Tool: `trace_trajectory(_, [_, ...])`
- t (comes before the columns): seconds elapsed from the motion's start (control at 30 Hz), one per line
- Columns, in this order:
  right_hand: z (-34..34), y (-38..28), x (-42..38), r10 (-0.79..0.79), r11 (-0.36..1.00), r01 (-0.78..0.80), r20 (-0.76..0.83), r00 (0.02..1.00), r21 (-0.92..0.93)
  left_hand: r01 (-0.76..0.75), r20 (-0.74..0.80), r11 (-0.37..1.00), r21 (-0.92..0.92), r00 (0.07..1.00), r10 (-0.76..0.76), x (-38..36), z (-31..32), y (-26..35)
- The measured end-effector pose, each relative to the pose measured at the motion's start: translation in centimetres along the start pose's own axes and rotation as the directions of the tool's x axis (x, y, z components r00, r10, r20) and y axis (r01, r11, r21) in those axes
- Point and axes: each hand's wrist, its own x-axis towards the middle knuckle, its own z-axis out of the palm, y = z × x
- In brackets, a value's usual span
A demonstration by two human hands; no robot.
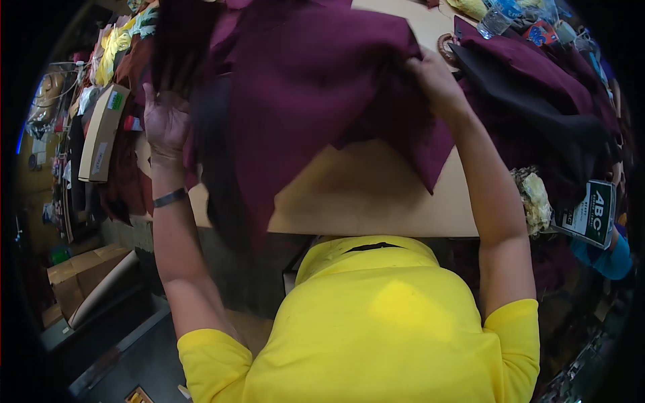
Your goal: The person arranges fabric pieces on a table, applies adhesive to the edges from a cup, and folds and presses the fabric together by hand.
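Note:
A large maroon garment [302,87] with a dark black lining hangs in the air above a tan worktable [376,201]. My left hand [164,121] grips its left edge, palm toward me, with a dark band on the wrist. My right hand [433,77] holds its upper right edge, fingers tucked into the cloth. A corner of the fabric droops down toward the tabletop between my arms. My yellow shirt fills the lower middle of the view.
A heap of maroon and black cloth [537,94] lies on the table's right side, with a plastic water bottle [500,17] behind it and a green ABC packet [594,211] at the right edge. A long cardboard box [101,131] and folded fabrics sit at left.

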Motion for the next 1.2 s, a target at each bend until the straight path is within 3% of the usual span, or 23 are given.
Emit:
trace_trajectory(0.07, [-1.6,-1.3,1.1,0.173,0.98,-0.189,-0.206,0.963,-0.059,-0.074,-0.45,0.94,0.333,0.863,0.227,0.2,2.6,-1.0])
trace_trajectory(0.1, [-3.0,-0.3,2.3,0.183,0.981,-0.194,-0.25,0.951,-0.022,0.079,0.306,0.997,-0.004,0.949,-0.074,0.5,-5.6,1.2])
trace_trajectory(0.13, [-4.8,1.8,3.7,0.194,0.98,-0.199,-0.294,0.936,0.015,-0.061,-0.117,0.854,0.517,0.983,0.141,0.5,-11.1,1.3])
trace_trajectory(0.17, [-6.2,3.5,4.5,0.208,0.978,-0.204,-0.335,0.919,0.048,-0.239,0.018,0.488,0.84,0.91,0.415,-0.7,-10.1,-0.6])
trace_trajectory(0.23, [-7.8,5.1,5.0,0.088,0.986,-0.134,-0.381,0.921,-0.097,-0.178,-0.06,0.344,0.922,0.811,0.581,-2.8,-4.9,-5.3])
trace_trajectory(0.27, [-8.3,5.4,5.0,0.027,0.98,-0.102,-0.396,0.918,-0.169,-0.053,-0.355,0.656,0.752,0.807,0.473,-2.7,-1.1,-6.7])
trace_trajectory(0.3, [-7.9,4.8,4.3,-0.039,0.994,0.0,-0.37,0.928,-0.105,-0.044,-0.276,0.613,0.789,0.866,0.417,-3.1,1.9,-8.4])
trace_trajectory(0.33, [-7.7,4.7,4.0,-0.187,0.959,0.07,-0.425,0.886,-0.275,-0.072,-0.127,0.48,0.875,0.92,0.371,-3.0,1.1,-9.9])
trace_trajectory(0.4, [-7.3,4.6,3.4,-0.482,0.789,0.153,-0.444,0.755,-0.596,-0.058,-0.001,0.205,0.977,0.961,0.276,-2.8,3.0,-12.8])
trace_trajectory(0.43, [-6.6,4.3,2.6,-0.726,0.486,0.106,-0.334,0.6,-0.867,-0.073,0.048,0.181,0.981,0.989,0.14,-2.5,3.6,-14.0])
trace_trajectory(0.47, [-6.2,3.6,1.4,-0.804,0.373,0.241,-0.182,0.567,-0.896,-0.152,0.149,0.057,0.987,0.987,0.052,-1.9,3.8,-15.2])
trace_trajectory(0.5, [-5.2,3.6,0.3,-0.842,0.188,0.292,-0.001,0.539,-0.938,-0.325,0.355,-0.277,0.904,0.933,0.064,-1.4,4.6,-16.3])
trace_trajectory(0.53, [-4.3,3.7,-0.6,-0.844,-0.003,0.335,0.182,0.505,-0.942,-0.309,0.394,-0.422,0.852,0.909,0.132,-0.6,5.0,-17.0])
trace_trajectory(0.6, [-2.8,4.8,-1.7,-0.654,-0.048,0.312,0.265,0.708,-0.949,-0.221,0.495,-0.677,0.702,0.835,0.241,1.4,5.2,-18.1])
trace_trajectory(0.67, [-4.3,8.4,-0.6,-0.294,0.38,0.225,0.114,0.949,-0.897,-0.188,0.458,-0.701,0.688,0.862,0.218,4.0,2.9,-18.4])
trace_trajectory(0.73, [-4.0,6.2,-1.1,-0.197,0.353,0.173,0.107,0.975,-0.919,-0.206,0.315,-0.617,0.759,0.946,0.071,5.7,1.9,-17.3])
trace_trajectory(0.83, [-4.3,1.7,-1.6,-0.257,0.565,0.239,0.107,0.961,-0.79,-0.172,0.197,-0.423,0.889,0.98,0.015,6.9,6.5,-12.0])
trace_trajectory(0.87, [-4.2,-0.9,-2.9,-0.453,0.6,0.442,0.173,0.874,-0.667,-0.251,0.258,-0.146,0.957,0.966,0.026,6.5,8.7,-9.9])
trace_trajectory(0.93, [-5.0,-3.6,-3.5,-0.271,0.859,0.351,0.25,0.93,-0.373,-0.308,0.311,-0.046,0.95,0.934,0.173,7.5,10.7,-6.8])
trace_trajectory(1.0, [-5.9,-4.2,-3.4,-0.1,0.972,0.16,0.314,0.944,-0.173,-0.184,0.358,-0.445,0.876,0.867,0.346,7.8,12.3,-6.1])
trace_trajectory(1.1, [-6.8,-0.2,-1.3,0.099,0.979,-0.05,0.246,0.964,-0.198,-0.401,0.623,-0.508,0.762,0.668,0.408,5.7,13.9,-7.3])
trace_trajectory(1.17, [-7.0,0.7,-1.5,0.118,0.99,-0.096,0.24,0.964,-0.103,-0.46,0.603,-0.412,0.786,0.715,0.354,2.3,13.3,-10.6])
trace_trajectory(1.2, [-7.4,1.2,-1.4,0.11,0.988,-0.083,0.23,0.967,-0.127,-0.621,0.74,-0.427,0.657,0.639,0.21,1.2,13.8,-11.9])
